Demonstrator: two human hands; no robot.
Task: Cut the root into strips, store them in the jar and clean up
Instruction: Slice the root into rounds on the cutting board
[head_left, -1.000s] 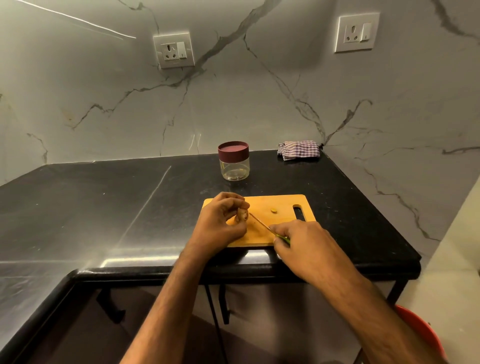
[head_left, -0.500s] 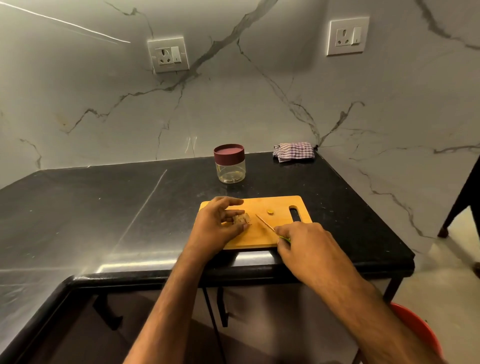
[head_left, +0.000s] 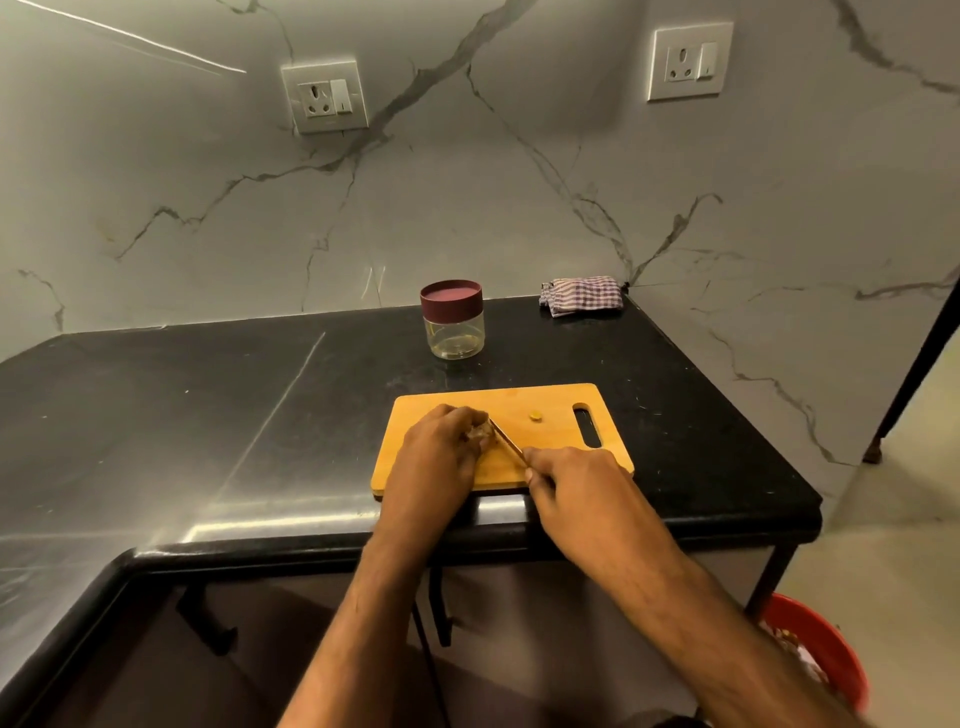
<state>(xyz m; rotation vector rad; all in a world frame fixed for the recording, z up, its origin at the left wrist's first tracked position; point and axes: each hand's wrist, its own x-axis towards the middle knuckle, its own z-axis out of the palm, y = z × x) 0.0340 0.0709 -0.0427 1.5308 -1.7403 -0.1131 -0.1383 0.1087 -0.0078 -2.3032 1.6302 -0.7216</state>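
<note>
Left hand (head_left: 439, 457) curls over the root (head_left: 480, 432) on the wooden cutting board (head_left: 447, 402) at the desk (head_left: 208, 415) front; right hand (head_left: 576, 480) grips a knife (head_left: 506, 442), blade vs root. Lidded jar (head_left: 453, 327) behind the board. No readable labels.

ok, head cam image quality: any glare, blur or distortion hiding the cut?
Head view: dim, warm light; glare streaks on the countertop near its front edge, none on the cutting board; wide-angle bending toward the frame edges; root small and mostly hidden by the left hand; knife blade thin, readable.
</note>
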